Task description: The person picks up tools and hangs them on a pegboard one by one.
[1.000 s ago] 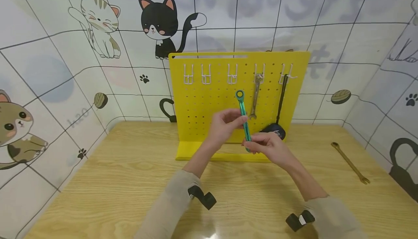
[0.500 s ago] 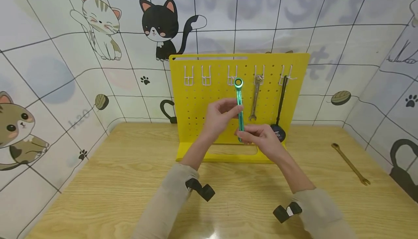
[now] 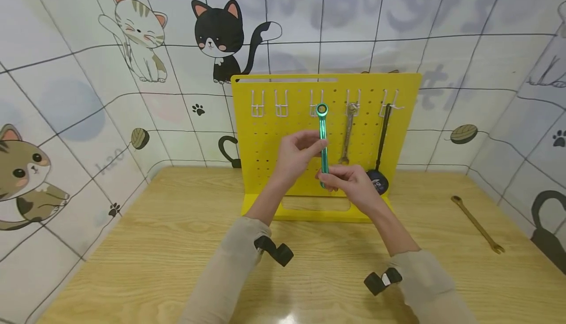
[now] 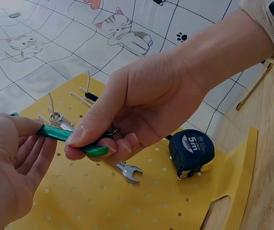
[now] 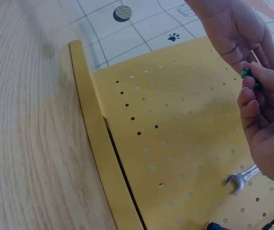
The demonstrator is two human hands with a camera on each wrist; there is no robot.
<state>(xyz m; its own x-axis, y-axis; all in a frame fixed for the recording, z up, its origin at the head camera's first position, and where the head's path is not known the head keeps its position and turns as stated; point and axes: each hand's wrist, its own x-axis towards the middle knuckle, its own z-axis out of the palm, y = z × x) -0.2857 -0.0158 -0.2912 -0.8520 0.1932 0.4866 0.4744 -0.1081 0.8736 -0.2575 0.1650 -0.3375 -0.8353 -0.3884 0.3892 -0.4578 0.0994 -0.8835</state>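
A shiny green combination wrench (image 3: 324,130) is held upright by both hands, ring end up. My left hand (image 3: 295,156) pinches its shaft around the middle. Lower down, my right hand (image 3: 351,184) grips its bottom end, so the jaw end is mostly hidden. In the head view the ring overlaps the middle white hook (image 3: 313,98) of the yellow pegboard (image 3: 274,142); whether they touch I cannot tell. To the right, a silver wrench (image 3: 347,137) hangs by its ring from another hook. A dark tape measure (image 4: 192,152) hangs by a black strap at the far right.
Two bare hooks, a left one (image 3: 257,103) and a right one (image 3: 281,103), are at the board's left. A gold-coloured wrench (image 3: 477,223) lies on the wooden table (image 3: 155,245) at the right. Cat-patterned cloth walls (image 3: 177,132) surround the table.
Both hands have lifted the green wrench up and slightly left, and it now stands straighter, its ring in front of the middle hook. Over the last half second the movement is small.
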